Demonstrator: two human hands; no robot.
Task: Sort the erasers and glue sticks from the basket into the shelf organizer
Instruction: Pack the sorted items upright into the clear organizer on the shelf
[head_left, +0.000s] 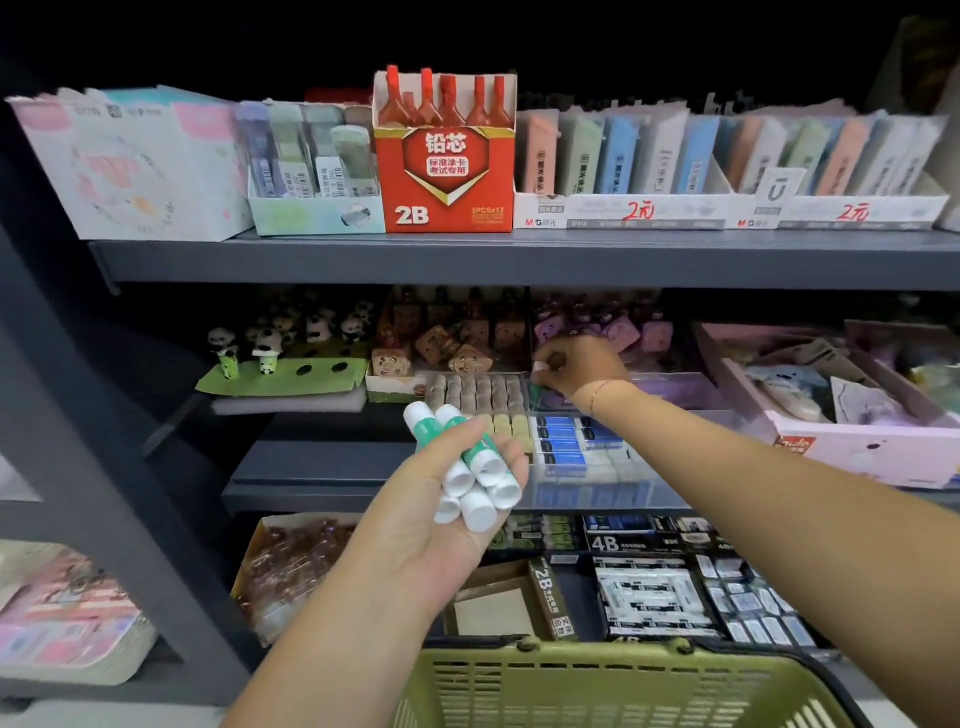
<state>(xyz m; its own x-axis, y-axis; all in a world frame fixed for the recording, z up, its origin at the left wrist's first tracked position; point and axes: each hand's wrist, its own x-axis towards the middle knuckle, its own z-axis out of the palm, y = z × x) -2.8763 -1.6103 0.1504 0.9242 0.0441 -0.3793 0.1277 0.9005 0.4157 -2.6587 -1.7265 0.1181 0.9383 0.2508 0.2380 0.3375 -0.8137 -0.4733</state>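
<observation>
My left hand (441, 499) is held palm up in front of the middle shelf and holds a bunch of several green-and-white glue sticks (470, 467). My right hand (576, 364) reaches into the back right compartment of the clear shelf organizer (597, 499), its fingers curled round something small and green that I cannot make out. The organizer's other compartments hold rows of beige erasers (475, 392) and blue-sleeved erasers (571, 441). The olive green basket (597, 686) sits at the bottom of the view, below both arms; its contents are hidden.
The top shelf carries a red 2B lead box (447, 171) and pastel eraser trays (675, 182). Panda figures (270, 345) and brown novelty erasers stand behind the organizer, with a pink box (857, 441) to its right. The lower shelf holds 4B and 2B eraser packs (654, 592).
</observation>
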